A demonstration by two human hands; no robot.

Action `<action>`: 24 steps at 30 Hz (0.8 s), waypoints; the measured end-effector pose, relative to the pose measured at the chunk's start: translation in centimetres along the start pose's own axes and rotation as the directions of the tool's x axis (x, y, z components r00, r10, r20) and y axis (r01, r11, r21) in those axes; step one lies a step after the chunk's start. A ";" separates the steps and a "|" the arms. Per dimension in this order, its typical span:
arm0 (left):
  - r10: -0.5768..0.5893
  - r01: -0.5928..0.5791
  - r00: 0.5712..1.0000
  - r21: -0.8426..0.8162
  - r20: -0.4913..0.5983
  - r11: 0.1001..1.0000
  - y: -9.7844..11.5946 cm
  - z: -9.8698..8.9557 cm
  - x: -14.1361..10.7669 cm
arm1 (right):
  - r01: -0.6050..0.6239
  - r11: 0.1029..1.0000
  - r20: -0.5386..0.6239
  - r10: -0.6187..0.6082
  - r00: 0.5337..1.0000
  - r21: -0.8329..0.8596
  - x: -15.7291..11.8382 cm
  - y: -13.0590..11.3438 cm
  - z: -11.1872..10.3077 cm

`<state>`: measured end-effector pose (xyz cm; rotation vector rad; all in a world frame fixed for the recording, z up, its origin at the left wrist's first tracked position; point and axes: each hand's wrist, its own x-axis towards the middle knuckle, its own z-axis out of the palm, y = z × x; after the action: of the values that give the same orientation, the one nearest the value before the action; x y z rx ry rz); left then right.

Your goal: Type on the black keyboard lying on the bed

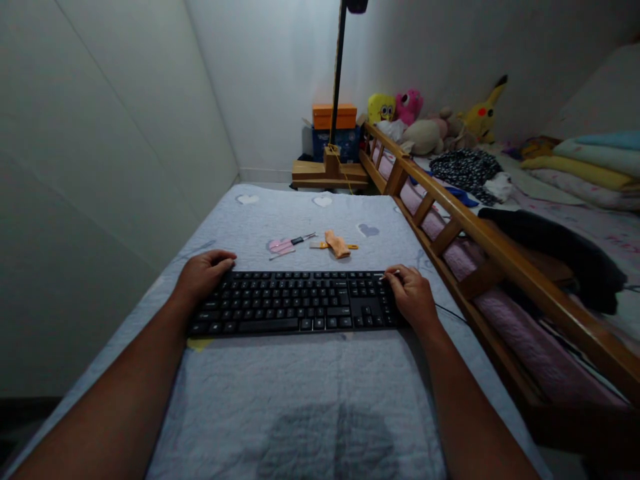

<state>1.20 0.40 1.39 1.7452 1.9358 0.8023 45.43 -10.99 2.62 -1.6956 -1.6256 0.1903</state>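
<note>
A black keyboard (295, 301) lies across the cloth-covered table. My left hand (205, 273) rests at its upper left corner, fingers closed against that edge. Over the keyboard's right end, my right hand (409, 290) pinches a thin white stick, a cotton swab by its look (390, 275), its tip at the upper right keys. Beyond the keyboard lie an orange cloth (337, 245) on top of a yellow-handled brush (353, 247), a black-handled metal tool (299, 240) and another thin swab-like stick (283, 255).
A wooden bed rail (463, 213) runs along the table's right side, with toys and bedding behind it. At the far end stand a wooden base with a pole (330, 175) and an orange box (335, 117). A cable (453, 313) leads off to the right.
</note>
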 end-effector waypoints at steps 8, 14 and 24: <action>-0.001 0.001 1.000 0.016 -0.009 1.000 -0.6 0.2 0.3 | 0.000 1.000 -0.014 0.000 1.000 -0.006 0.0 0.2 -0.2; 0.029 -0.029 1.000 0.012 -0.008 0.999 -0.6 0.1 0.3 | -0.001 1.000 0.006 0.001 1.000 -0.013 0.0 0.0 -0.4; 0.018 -0.018 1.000 -0.006 0.000 1.000 -0.6 0.1 0.2 | 0.015 1.000 0.040 -0.015 0.999 -0.014 -0.7 -0.4 -1.0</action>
<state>0.76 0.57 0.95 1.7610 1.9188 0.8139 45.58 -12.10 3.33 -1.7002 -1.6724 0.2071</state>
